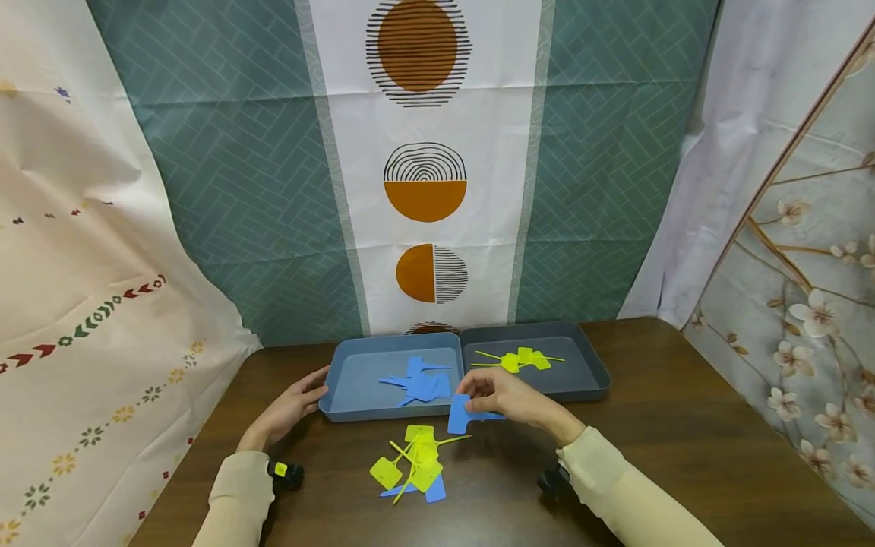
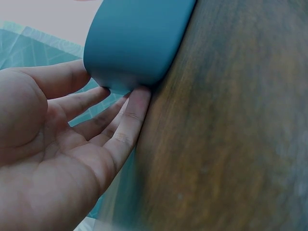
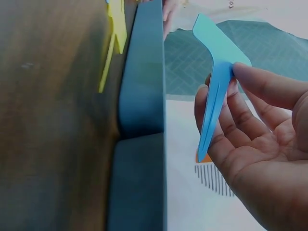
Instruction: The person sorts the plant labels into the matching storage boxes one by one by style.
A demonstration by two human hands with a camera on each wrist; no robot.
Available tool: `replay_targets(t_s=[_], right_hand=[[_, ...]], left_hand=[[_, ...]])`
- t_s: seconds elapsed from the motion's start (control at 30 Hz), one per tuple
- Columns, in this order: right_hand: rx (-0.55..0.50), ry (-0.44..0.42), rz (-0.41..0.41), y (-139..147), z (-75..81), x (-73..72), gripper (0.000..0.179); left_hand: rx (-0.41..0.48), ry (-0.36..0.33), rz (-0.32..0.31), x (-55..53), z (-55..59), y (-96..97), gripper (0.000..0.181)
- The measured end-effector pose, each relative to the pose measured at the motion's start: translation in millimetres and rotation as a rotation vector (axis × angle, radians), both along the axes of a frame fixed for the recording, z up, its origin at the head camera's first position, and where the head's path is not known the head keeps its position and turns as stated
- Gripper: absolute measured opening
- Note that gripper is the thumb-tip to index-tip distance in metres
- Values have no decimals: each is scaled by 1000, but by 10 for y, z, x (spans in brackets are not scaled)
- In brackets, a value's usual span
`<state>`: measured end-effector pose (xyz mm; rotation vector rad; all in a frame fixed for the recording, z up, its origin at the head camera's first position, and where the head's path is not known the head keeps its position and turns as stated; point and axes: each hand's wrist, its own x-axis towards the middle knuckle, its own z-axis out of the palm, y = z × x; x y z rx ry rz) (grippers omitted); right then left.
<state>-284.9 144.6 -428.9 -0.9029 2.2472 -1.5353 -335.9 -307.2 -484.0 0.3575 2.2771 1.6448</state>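
Observation:
Between thumb and fingers my right hand [image 1: 509, 391] pinches a blue T-shaped plant label [image 1: 459, 415], held above the table near the front edge of the trays. In the right wrist view the blue label [image 3: 219, 86] shows its pointed stem hanging down along the fingers. My left hand [image 1: 295, 406] touches the left end of the blue tray [image 1: 355, 410], its fingertips against the outer wall [image 2: 130, 62]. Several blue labels [image 1: 424, 386] lie in that tray. A pile of yellow labels [image 1: 424, 456], with blue ones [image 1: 435, 488] partly beneath, lies on the table in front.
A dark grey tray [image 1: 588, 384] stands right against the blue one and holds several yellow labels [image 1: 526, 358]. Both trays sit at the back of the brown wooden table [image 1: 683, 441], before a patterned curtain [image 1: 601, 190].

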Motion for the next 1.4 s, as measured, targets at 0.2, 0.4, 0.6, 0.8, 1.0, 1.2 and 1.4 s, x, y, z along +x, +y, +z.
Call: replay_targets(t_s=[0.2, 0.4, 0.6, 0.8, 1.0, 1.2, 1.4], right_hand=[[-8, 9, -8, -53, 200, -123, 18], [-42, -24, -4, -94, 414, -253, 22], [-53, -36, -2, -161, 566, -399, 25], [-111, -61, -49, -243, 642, -580, 26], [-88, -17, -69, -348, 719, -732, 26], [-28, 8, -114, -450, 779, -823, 28], [4, 24, -131, -583, 799, -846, 26]], left_hand=[[12, 2, 7, -8, -1, 8, 63], [-5, -4, 23, -27, 11, 38, 62], [-1, -7, 30, -27, 19, 38, 62], [5, 6, 9, -20, 17, 23, 62], [6, 7, 11, -2, 23, 25, 62], [11, 6, 12, 10, -1, 26, 63], [7, 5, 19, 18, 3, 19, 64]])
